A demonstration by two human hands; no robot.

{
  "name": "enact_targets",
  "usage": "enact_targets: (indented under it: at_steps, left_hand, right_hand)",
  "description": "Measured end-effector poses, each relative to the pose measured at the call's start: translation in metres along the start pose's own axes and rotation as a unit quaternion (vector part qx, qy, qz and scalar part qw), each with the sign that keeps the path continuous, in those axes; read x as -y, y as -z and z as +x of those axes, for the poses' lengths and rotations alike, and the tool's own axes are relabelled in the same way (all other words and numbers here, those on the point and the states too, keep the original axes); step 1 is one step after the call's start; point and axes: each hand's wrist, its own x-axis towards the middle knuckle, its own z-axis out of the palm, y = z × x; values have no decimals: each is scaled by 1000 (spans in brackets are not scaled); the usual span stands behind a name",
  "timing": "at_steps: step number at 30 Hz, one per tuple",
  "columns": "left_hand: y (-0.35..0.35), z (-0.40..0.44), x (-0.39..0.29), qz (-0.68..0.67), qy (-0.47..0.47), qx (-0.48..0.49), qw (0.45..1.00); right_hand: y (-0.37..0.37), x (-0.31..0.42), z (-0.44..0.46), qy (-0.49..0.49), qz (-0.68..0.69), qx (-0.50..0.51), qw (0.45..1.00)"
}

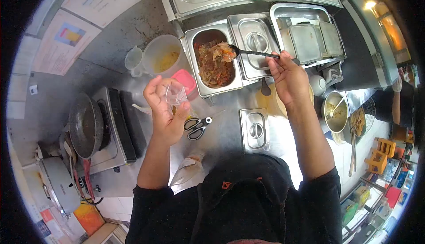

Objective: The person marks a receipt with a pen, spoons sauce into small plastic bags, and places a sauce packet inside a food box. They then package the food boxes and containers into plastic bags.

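Note:
My right hand (pixel 288 78) is closed around the handle of a black spoon (pixel 259 53). The spoon's bowl carries a heap of cooked, saucy food (pixel 222 52) with orange and pale pieces, held over a steel food pan (pixel 215 86) of reddish-brown stew. In my left hand (pixel 166 107), a small clear plastic bag (pixel 175 96) is gripped between curled fingers and thumb, its mouth facing up. Black-and-white scissors (pixel 197 128) lie on the counter just right of that hand. A pink lid or container (pixel 183 81) sits behind it.
Beside the stew stands a lidded pan (pixel 252 45), then a tray of containers (pixel 306 36). A loose steel lid (pixel 255 130) lies on the counter. A frying pan (pixel 86 126) rests on the stove at left. A translucent bucket (pixel 164 56) stands behind. Another person's arm (pixel 396 100) shows at far right.

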Motion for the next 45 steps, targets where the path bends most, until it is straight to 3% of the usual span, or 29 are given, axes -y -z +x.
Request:
enact_targets:
  at_steps: [7,12,16,18,23,26,28,34,36,37,38,40,43,45]
  left_hand:
    - [-8,18,1,-26,10,17,999]
    - [-25,46,-7,49,15,55,997]
    - [-30,70,-8,141,-95,109,979]
    - [-36,73,-10,127,-101,99,982]
    - [-46,76,-12,120,-106,86,983]
    - [-49,76,-13,200,-120,83,969]
    - [-55,75,-10,199,-106,75,971]
    - [-66,79,-3,118,-99,71,986]
    - [-68,78,4,100,-93,54,989]
    - [-69,78,7,86,-92,39,991]
    - [-70,78,7,71,-93,22,993]
    - [-70,78,3,76,-113,7,991]
    - [-70,78,1,71,-153,-10,986]
    - [-69,76,-7,46,-129,-11,991]
  right_hand:
    - [1,4,0,8,26,6,1000]
    - [-9,18,-1,-9,38,50,998]
    - [-29,36,-7,7,2,64,998]
    - [-38,46,-9,13,-7,79,997]
    - [-63,65,-22,131,-139,123,974]
    - [-87,74,-40,192,-192,147,951]
    - [-102,78,-53,276,-306,181,893]
    - [-121,69,-89,386,-365,261,806]
    - [-118,69,-102,422,-482,340,688]
    - [-119,62,-102,493,-448,333,667]
    - [-119,61,-104,493,-448,340,664]
    - [-115,64,-107,576,-464,403,539]
    - [-108,61,-111,590,-459,415,519]
    - [-105,63,-114,591,-453,428,511]
